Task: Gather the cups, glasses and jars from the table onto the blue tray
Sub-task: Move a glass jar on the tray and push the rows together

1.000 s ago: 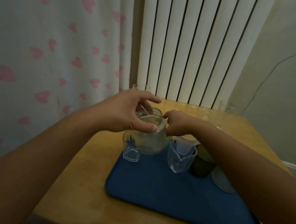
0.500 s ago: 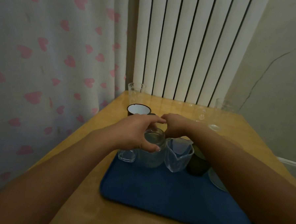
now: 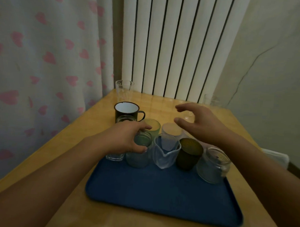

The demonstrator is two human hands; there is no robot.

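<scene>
the left hand is curled over the top of a ribbed glass jar, with the thumb on its near side and the fingers round the rim, so the jar is gripped from above. the jar is placed upright at the far left edge of the blue tray. the right hand is held in the air above the far glasses, its fingers spread and lightly bent, and nothing is held or touched by it.

beside the jar a clear spouted cup, a dark green glass and a wide clear jar are lined up along the far part of the tray. a small clear glass is seen just left of the ribbed jar, partly hidden by the left hand. behind the row a pale green cup and a frosted cup are seen. on the wooden table a dark enamel mug and a tall clear glass are left
</scene>
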